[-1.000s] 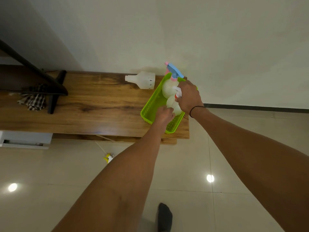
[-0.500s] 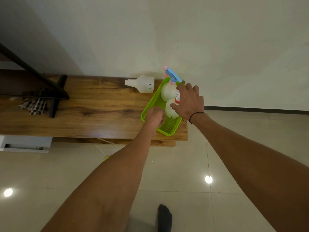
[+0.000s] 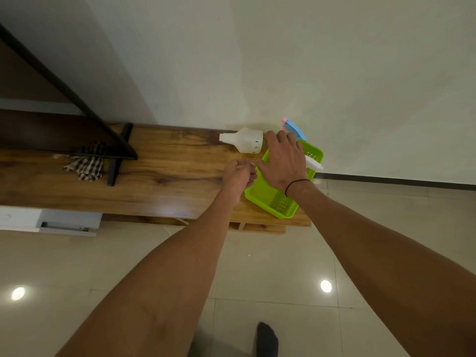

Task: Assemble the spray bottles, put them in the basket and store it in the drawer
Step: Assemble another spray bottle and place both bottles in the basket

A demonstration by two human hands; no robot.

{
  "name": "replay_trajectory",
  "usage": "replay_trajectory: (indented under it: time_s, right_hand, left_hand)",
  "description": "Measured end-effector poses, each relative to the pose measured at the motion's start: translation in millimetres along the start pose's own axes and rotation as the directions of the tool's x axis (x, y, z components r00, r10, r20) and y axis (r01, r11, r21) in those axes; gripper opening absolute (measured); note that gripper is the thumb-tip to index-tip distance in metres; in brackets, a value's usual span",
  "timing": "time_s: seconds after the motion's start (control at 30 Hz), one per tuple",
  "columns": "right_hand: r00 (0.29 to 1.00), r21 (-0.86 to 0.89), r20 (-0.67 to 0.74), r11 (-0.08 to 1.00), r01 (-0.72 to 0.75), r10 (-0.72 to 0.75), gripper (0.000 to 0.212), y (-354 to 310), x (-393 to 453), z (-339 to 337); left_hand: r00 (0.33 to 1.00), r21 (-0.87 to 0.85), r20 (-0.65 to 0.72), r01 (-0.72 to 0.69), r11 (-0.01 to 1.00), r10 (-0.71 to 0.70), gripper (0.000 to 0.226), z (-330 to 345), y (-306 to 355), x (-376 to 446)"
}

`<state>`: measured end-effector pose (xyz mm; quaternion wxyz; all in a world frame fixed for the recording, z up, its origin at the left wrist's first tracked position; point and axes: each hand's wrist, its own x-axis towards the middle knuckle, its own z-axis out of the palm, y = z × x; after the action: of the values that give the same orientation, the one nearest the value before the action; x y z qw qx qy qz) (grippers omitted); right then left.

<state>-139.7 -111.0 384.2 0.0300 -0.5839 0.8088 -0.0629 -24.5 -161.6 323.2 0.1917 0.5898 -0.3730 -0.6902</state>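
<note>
A lime-green plastic basket (image 3: pixel 277 203) sits at the right end of the wooden table (image 3: pixel 159 181). A blue and pink spray head (image 3: pixel 296 128) and a white nozzle (image 3: pixel 313 163) stick out of it; my right hand hides the bottles below them. My right hand (image 3: pixel 284 162) hovers over the basket, fingers spread, holding nothing. A white bottle without a head (image 3: pixel 243 140) lies on its side just left of the basket, near the wall. My left hand (image 3: pixel 238 173) is loosely curled over the table by the basket's left rim; nothing shows in it.
A black metal stand (image 3: pixel 117 155) and a checked cloth (image 3: pixel 86 166) sit at the table's left. A white drawer unit (image 3: pixel 51 221) stands under the table there. The wall runs right behind the table, tiled floor is below, and my socked foot (image 3: pixel 266 338) shows at the bottom.
My right hand let go of the bottle in the basket and moved up and left with fingers spread. My left hand left the basket's rim and drew left over the table.
</note>
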Motion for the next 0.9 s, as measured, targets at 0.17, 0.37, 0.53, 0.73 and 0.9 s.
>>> replay_trajectory:
  time_s: [0.17, 0.37, 0.53, 0.73, 0.9]
  right_hand:
    - [0.997, 0.087, 0.074, 0.996, -0.027, 0.020, 0.047, -26, 16, 21]
    - [0.992, 0.132, 0.117, 0.989, -0.070, 0.055, 0.051, -41, 45, 54]
    - [0.981, 0.119, 0.184, 0.990, -0.081, 0.058, 0.062, -47, 77, 88]
    - [0.967, -0.004, 0.248, 0.998, -0.056, 0.055, 0.074, -46, 114, 122]
    - [0.956, -0.175, 0.261, 0.981, -0.088, 0.132, 0.076, -47, 123, 140]
  left_hand:
    - [1.000, -0.033, -0.004, -0.013, 0.999, 0.013, 0.024, -19, 6, 14]
    - [1.000, -0.039, -0.004, -0.027, 0.999, 0.027, 0.028, -37, 10, 44]
    - [1.000, -0.031, 0.013, -0.025, 0.999, 0.026, 0.025, -44, 12, 72]
    - [0.997, -0.015, 0.070, -0.023, 1.000, 0.024, 0.043, -55, 5, 96]
    - [0.998, -0.021, 0.057, 0.017, 1.000, -0.016, 0.048, -65, -10, 106]
